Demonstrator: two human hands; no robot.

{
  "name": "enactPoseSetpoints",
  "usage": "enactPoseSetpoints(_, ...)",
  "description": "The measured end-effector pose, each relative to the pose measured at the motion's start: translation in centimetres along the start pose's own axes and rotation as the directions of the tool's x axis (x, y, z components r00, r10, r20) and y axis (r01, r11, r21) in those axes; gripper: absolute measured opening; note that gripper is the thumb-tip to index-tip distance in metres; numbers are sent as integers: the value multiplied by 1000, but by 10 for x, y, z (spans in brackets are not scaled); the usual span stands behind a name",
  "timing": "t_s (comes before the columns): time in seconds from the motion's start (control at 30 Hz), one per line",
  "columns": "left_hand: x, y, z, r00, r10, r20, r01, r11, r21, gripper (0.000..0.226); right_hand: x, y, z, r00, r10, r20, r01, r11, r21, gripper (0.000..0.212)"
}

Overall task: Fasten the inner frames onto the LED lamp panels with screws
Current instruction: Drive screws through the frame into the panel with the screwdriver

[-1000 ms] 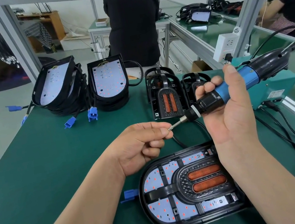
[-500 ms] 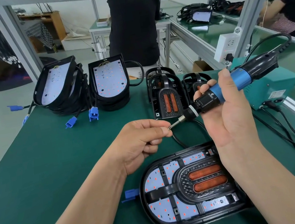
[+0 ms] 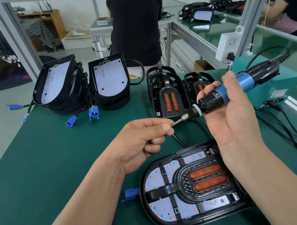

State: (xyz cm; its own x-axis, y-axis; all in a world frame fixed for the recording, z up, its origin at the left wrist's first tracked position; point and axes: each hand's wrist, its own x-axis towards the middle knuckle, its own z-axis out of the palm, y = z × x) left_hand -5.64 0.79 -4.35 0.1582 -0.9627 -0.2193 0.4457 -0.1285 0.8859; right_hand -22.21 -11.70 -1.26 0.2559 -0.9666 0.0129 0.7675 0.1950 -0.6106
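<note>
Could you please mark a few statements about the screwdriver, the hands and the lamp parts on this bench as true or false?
1. The right hand holds the electric screwdriver above the mat. True.
2. The screwdriver's bit presses into the near lamp panel. False: the bit is in the air, and the left hand pinches its tip.
3. An inner frame sits in the near lamp panel. True.
4. The spare inner frames stand left of the stacked bare panels. False: the spare inner frames stand to the right of the stacked bare panels.
</note>
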Motion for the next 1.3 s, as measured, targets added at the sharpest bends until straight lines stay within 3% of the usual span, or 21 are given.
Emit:
enactPoseSetpoints(0.1,-2,2,-1,999,-13,37,13,1000,2,28,-1,-1,2,1000,-5,-21,5,1000,20,26)
enactPoseSetpoints(0.2,-3,4,-4,999,-51,11,51,998,27,19,-4,-3,4,1000,-2,-12,3,999,39,26)
enactPoseSetpoints(0.3,-7,9,-11,994,-105,-17,106,985,140,18,-9,-6,6,1000,11,24,-12,998,55,26)
enactPoseSetpoints(0.4,-17,19,-20,988,-151,43,133,947,292,12,-14,-9,10,994,23,104,-29,998,59,18)
enactPoseSetpoints(0.5,-28,26,-29,971,-209,120,138,891,432,29,-21,-12,15,977,36,208,-48,998,51,13)
enactPoseSetpoints(0.67,-35,25,-32,955,-266,130,149,812,564,18,-37,-10,20,923,73,379,-70,997,-22,15)
enactPoseSetpoints(0.97,-32,21,-33,954,-257,155,137,831,539,15,-53,2,29,889,109,445,9,967,-253,42)
enactPoseSetpoints(1.3,-29,20,-34,955,-257,148,139,828,543,13,-55,4,29,875,111,472,40,954,-298,41)
